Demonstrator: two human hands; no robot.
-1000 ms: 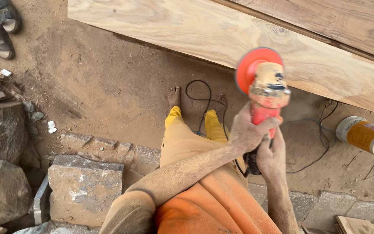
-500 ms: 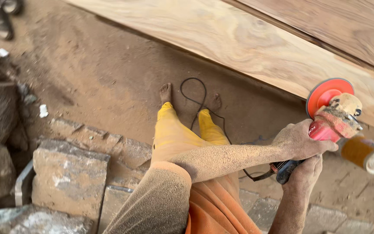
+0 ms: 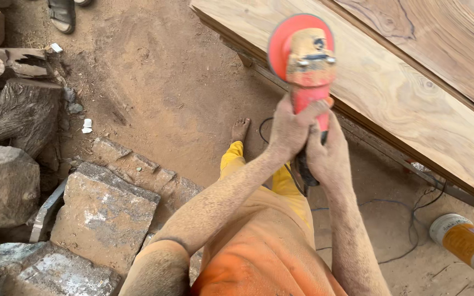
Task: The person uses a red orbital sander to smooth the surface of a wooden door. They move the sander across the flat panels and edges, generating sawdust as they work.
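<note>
Both my hands grip a dusty red angle grinder (image 3: 304,57) with a round red guard, held up in front of me. My left hand (image 3: 289,127) wraps the red body just below the head. My right hand (image 3: 329,155) holds the dark rear handle lower down. The grinder's head hangs over the near edge of a long pale wooden plank (image 3: 407,98) that runs diagonally at the upper right. Its black cord (image 3: 412,219) trails over the dirt at the right. My bare foot (image 3: 241,130) and yellow trousers show below.
Rough stone blocks (image 3: 105,211) and a tree stump (image 3: 17,115) sit at the left. A yellow tin can (image 3: 467,244) lies on its side at the lower right. A sandal (image 3: 61,13) rests at the top left. A second wooden board (image 3: 440,38) lies beyond the plank.
The grinder swung from the right back to the middle and higher, over the plank's near edge. The view shifted right, so the plank fills more of the upper right.
</note>
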